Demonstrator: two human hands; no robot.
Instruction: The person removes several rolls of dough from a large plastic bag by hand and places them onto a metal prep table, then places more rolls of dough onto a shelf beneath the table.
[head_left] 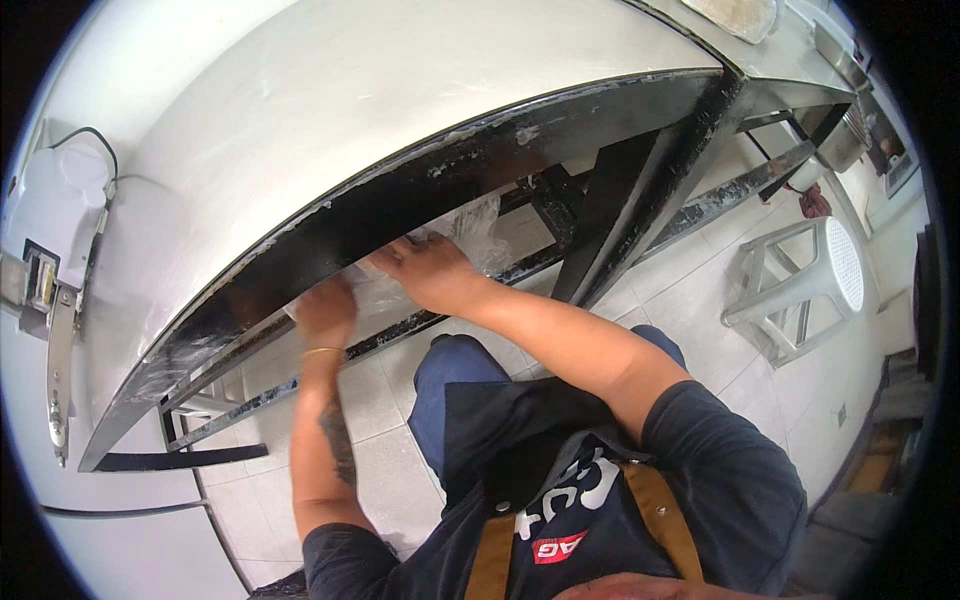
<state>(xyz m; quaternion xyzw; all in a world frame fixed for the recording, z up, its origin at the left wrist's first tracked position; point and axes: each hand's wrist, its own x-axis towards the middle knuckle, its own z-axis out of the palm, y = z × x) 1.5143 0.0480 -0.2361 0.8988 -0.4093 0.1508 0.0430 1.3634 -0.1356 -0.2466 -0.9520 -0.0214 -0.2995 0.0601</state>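
Observation:
Below the front edge of the table (330,110), both of my hands reach in beside crumpled clear plastic (478,228), which looks like a bag or wrap. My right hand (430,272) touches the plastic, its fingers bent and closed on it. To its left, my left hand (326,308) is partly covered by the table's black metal edge. The fingers of that hand are hidden, so its grip does not show. Whatever lies inside or behind the plastic is hidden under the tabletop.
The black metal frame has a thick slanted leg (655,185) right of my hands and a low crossbar (400,328) below them. A white plastic stool (800,280) stands at right on the tiled floor. A white machine with a cord (75,200) is at far left.

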